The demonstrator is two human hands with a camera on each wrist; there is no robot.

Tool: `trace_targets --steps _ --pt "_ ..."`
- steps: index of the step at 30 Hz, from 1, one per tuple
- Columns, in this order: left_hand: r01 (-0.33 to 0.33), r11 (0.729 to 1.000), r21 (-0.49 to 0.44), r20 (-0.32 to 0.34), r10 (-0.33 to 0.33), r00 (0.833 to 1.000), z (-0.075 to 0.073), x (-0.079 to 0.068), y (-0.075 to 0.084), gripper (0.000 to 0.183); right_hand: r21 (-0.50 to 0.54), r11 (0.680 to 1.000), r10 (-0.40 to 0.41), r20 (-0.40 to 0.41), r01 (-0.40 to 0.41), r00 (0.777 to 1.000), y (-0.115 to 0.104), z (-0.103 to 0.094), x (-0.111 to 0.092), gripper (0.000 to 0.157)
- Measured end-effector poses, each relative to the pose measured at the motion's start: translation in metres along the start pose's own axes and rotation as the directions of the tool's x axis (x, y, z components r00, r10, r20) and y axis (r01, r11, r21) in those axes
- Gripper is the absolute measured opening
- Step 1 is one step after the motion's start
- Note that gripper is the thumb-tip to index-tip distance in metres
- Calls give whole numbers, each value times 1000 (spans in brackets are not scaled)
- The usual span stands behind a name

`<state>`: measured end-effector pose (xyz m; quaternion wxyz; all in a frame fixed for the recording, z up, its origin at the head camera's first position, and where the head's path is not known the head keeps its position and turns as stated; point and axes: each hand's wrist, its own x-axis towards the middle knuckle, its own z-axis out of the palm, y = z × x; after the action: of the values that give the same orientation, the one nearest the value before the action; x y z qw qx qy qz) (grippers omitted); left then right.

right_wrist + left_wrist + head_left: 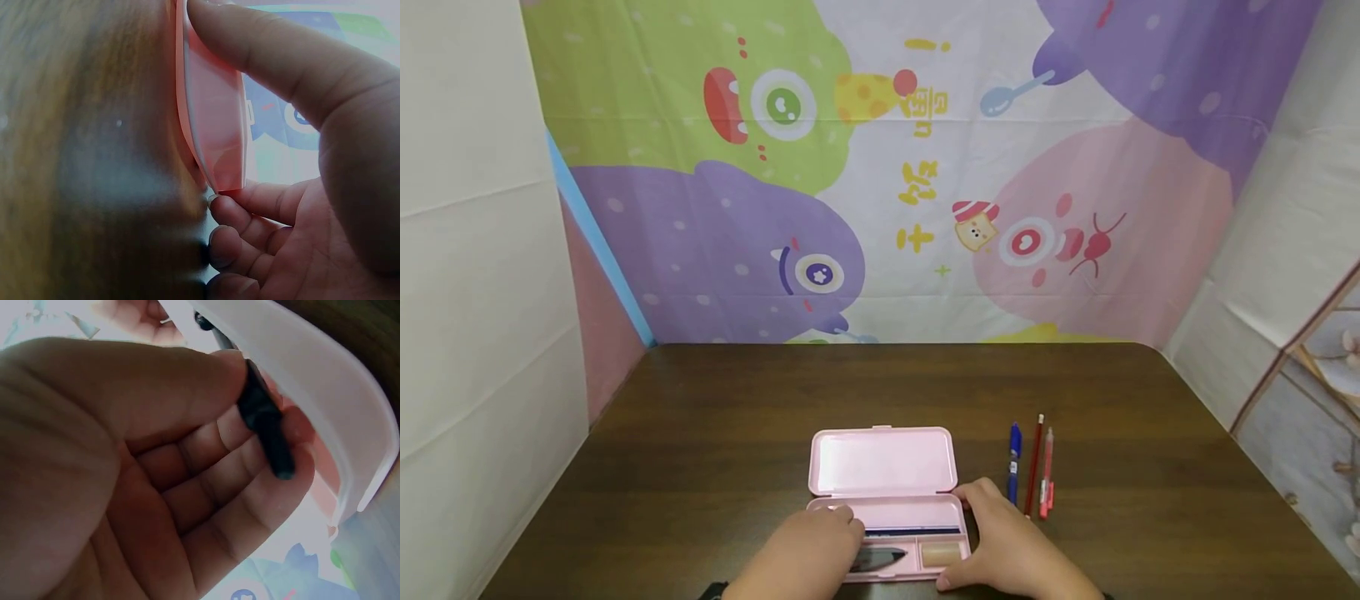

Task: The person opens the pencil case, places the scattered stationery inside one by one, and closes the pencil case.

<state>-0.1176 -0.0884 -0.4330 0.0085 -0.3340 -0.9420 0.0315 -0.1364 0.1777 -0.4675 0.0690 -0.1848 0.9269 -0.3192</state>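
Lying at the near edge of the table [700, 433], the pink pencil case [883, 467] is open, its lid folded back toward the far side. Left hand [808, 554] reaches into the near left part of the tray; the left wrist view shows thumb and fingers [250, 506] pinching a black pen [265, 428] just inside the case wall. Right hand [1007, 546] grips the right end of the case, thumb on the near corner and fingers curled along its right side. A tan eraser [942, 552] sits in the near right compartment, between both hands. Just right of the case, apart from it, lie a blue pen [1014, 462], a red pencil [1035, 462] and a pink pen [1047, 473], side by side. Farther off, a cartoon backdrop [880, 167] rises behind the table.
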Motion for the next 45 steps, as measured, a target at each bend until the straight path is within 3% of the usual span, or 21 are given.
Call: trace_targets --steps 3,12,19,33,37,40,43,45 --pt "4 999 45 -49 -2 999 3 0 2 7 0 1000 -1 -1 1 1000 0 -1 -1 97" --pt "-7 992 122 -56 14 998 6 4 10 5 9 1000 23 4 -23 1000 3 -2 -4 99" --pt "-1 994 108 -109 13 994 6 4 8 9 8 1000 13 -8 -13 1000 3 -1 -4 97" --pt "16 999 49 -112 -10 994 4 5 4 9 9 1000 7 4 -7 1000 2 -2 -3 95" --pt "107 994 -28 -109 -109 988 0 -1 -2 11 17 1000 11 9 -12 1000 2 -1 -3 96" --pt "223 965 -137 -132 -241 961 -2 -10 -11 22 17 1000 14 12 -14 1000 3 1 -2 97" --pt "339 899 -279 -119 -382 916 -2 -19 -22 27 1 1000 14 -2 -14 1000 3 2 0 99" --pt "410 832 -374 -43 -457 888 -2 -23 -29 34 -8 1000 13 -11 -13 1000 3 1 1 99"
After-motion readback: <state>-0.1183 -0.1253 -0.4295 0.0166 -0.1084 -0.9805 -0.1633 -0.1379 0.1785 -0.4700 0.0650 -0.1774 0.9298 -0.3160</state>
